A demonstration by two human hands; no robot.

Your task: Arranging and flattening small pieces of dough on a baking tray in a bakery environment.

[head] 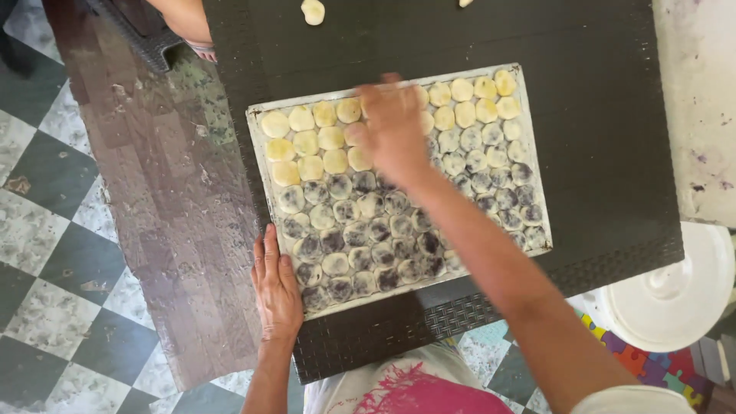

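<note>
Your left hand (277, 290) lies flat, fingers together, steadying the tray's (256, 146) near-left corner.
Your right hand (392, 126) presses among pale dough rounds (307, 142) at the far edge; next, set another round beside them.

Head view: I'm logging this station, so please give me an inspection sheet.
Surface: dark table, textured edge.
Job's things: tray packed with dough rounds, pale yellow at the far rows, purple-speckled nearer.
Clutter: two loose dough pieces at the far edge.
Hands: left hand flat beside the tray's near left corner; right hand on the top rows.
Cables: nothing seen.
Surroundings: checkered floor, white bucket lid, another person's foot.
</note>
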